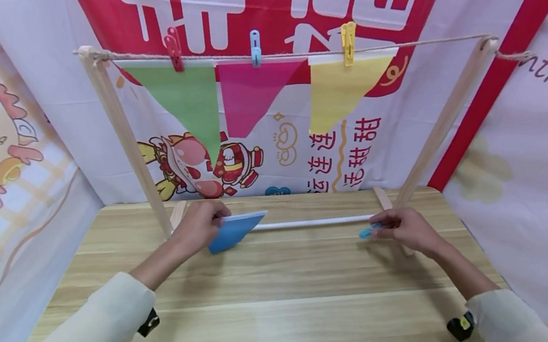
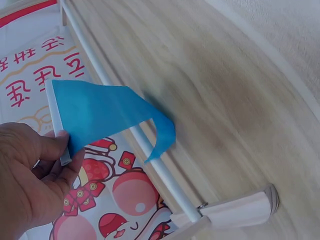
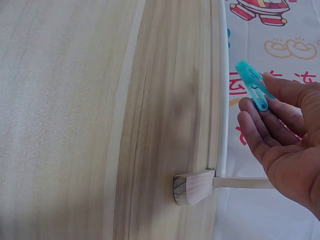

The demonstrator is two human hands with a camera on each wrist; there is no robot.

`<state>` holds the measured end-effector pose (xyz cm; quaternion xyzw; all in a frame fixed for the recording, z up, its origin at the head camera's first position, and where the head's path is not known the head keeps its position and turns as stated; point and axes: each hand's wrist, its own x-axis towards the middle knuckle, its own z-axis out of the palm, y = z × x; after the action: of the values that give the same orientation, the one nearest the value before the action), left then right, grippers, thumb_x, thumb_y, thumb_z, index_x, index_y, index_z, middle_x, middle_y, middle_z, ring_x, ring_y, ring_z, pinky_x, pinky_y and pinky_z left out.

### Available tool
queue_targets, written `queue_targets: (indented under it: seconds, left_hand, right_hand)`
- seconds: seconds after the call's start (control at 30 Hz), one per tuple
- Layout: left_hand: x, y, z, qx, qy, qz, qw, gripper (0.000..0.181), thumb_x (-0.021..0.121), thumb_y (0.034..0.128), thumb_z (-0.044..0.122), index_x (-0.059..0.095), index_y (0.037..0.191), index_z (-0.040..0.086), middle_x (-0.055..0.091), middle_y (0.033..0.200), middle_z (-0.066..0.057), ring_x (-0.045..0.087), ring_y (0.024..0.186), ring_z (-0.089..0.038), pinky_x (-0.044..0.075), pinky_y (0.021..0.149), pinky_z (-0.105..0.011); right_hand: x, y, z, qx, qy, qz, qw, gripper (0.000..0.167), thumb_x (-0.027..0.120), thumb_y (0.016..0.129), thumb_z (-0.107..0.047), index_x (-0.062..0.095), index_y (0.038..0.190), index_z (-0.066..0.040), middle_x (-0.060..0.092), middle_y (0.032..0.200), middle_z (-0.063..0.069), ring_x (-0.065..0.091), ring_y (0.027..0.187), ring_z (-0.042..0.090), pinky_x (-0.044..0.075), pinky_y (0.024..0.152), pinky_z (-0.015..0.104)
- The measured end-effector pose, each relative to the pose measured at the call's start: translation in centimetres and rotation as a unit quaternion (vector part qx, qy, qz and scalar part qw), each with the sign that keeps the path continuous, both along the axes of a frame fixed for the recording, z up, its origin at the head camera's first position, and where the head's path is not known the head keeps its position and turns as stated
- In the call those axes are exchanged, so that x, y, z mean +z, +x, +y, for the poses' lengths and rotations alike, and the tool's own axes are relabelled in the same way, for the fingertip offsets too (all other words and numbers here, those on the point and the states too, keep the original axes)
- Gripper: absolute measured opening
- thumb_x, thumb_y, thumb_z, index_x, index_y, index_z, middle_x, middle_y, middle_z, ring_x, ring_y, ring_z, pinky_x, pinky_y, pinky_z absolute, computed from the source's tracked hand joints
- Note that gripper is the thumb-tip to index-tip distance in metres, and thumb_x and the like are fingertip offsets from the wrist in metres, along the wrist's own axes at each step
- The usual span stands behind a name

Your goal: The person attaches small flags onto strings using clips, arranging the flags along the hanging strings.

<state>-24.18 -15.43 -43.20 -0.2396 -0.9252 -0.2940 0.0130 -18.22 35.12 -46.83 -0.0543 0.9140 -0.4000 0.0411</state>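
Note:
In the head view my left hand (image 1: 199,226) pinches a blue paper pennant (image 1: 232,233) by one end of its white top strip, low over the back of the table. The pennant's lower tip (image 2: 162,137) curls in the left wrist view. To the right, my right hand (image 1: 407,228) holds a turquoise clothespin (image 3: 254,85) between thumb and fingers, close to the frame's right post. Above both hands, a string (image 1: 299,55) carries a green pennant (image 1: 184,101), a magenta pennant (image 1: 257,91) and a yellow pennant (image 1: 344,89).
A red clothespin (image 1: 173,50), a light blue clothespin (image 1: 256,48) and a yellow clothespin (image 1: 349,43) clip the pennants. The string runs between a left post (image 1: 122,134) and a right post (image 1: 448,109). A white rod (image 1: 313,222) joins them low down on the wooden table (image 1: 275,324).

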Motion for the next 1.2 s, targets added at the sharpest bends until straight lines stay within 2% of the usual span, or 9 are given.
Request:
queue_targets:
  seconds: [0.17,0.33,0.57,0.67,0.83,1.03,1.2]
  left_hand:
    - [0.6,-0.3,-0.2,0.002,-0.004,0.03,0.9995,0.013,0.073,0.1036,-0.004,0.086,0.108,-0.002,0.084,0.099,-0.013,0.075,0.088,-0.024,0.068,0.088,-0.052]
    - [1.6,-0.7,0.2,0.005,-0.002,0.026,0.9996,0.006,0.082,0.103,0.004,0.086,0.1,0.001,0.081,0.089,-0.008,0.07,0.078,-0.019,0.067,0.079,-0.044]
    - [2.9,-1.1,0.8,-0.009,0.006,0.047,0.9988,0.006,0.088,0.0987,0.008,0.087,0.094,0.005,0.078,0.087,-0.006,0.07,0.083,-0.021,0.065,0.084,-0.045]
    - [3.5,-1.2,1.1,-0.014,0.015,0.043,0.9989,0.005,0.088,0.0992,0.008,0.087,0.095,0.004,0.08,0.087,-0.007,0.069,0.079,-0.019,0.063,0.076,-0.039]
    - [4.6,-1.2,1.4,-0.012,0.041,0.013,0.999,0.008,0.082,0.104,0.008,0.086,0.1,0.002,0.082,0.09,-0.01,0.068,0.072,-0.017,0.058,0.065,-0.027]
    - [5.7,-1.2,1.8,-0.013,0.06,0.006,0.9981,0.008,0.078,0.1055,0.003,0.086,0.105,-0.001,0.084,0.097,-0.015,0.077,0.08,-0.022,0.069,0.072,-0.033]
    - [6.6,-1.3,2.2,-0.015,0.061,0.012,0.998,0.007,0.079,0.105,0.002,0.085,0.104,0.0,0.084,0.098,-0.016,0.077,0.083,-0.023,0.069,0.075,-0.036]
  right_hand:
    - [0.5,-0.1,-0.1,-0.007,-0.039,-0.012,0.9991,0.046,0.089,0.1,-0.02,0.076,0.137,0.003,0.084,0.12,0.018,0.074,0.097,0.009,0.065,0.083,0.022]
    - [1.1,-0.3,0.1,-0.006,-0.046,-0.012,0.9988,0.046,0.087,0.102,-0.02,0.075,0.139,0.004,0.083,0.122,0.019,0.075,0.098,0.01,0.064,0.084,0.021]
    - [2.3,-0.7,0.2,0.01,-0.027,0.013,0.9995,0.039,0.082,0.106,-0.02,0.077,0.136,0.003,0.084,0.121,0.019,0.071,0.093,0.005,0.061,0.082,0.02]
    - [3.1,-0.9,0.1,0.02,-0.023,0.028,0.9991,0.035,0.08,0.107,-0.016,0.077,0.135,0.004,0.083,0.121,0.022,0.071,0.092,0.003,0.062,0.082,0.02]
    - [4.4,-1.3,0.0,0.021,-0.012,0.036,0.999,0.034,0.08,0.107,-0.015,0.077,0.135,0.005,0.083,0.118,0.022,0.071,0.09,0.006,0.063,0.078,0.018]
    - [5.9,-1.7,-0.2,0.018,0.015,0.047,0.9986,0.034,0.08,0.108,-0.017,0.077,0.135,0.004,0.084,0.118,0.021,0.072,0.09,0.009,0.062,0.076,0.017]
    - [7.2,-2.0,-0.4,0.019,0.022,0.05,0.9983,0.035,0.08,0.107,-0.016,0.076,0.137,0.002,0.084,0.119,0.02,0.072,0.091,0.008,0.061,0.077,0.017]
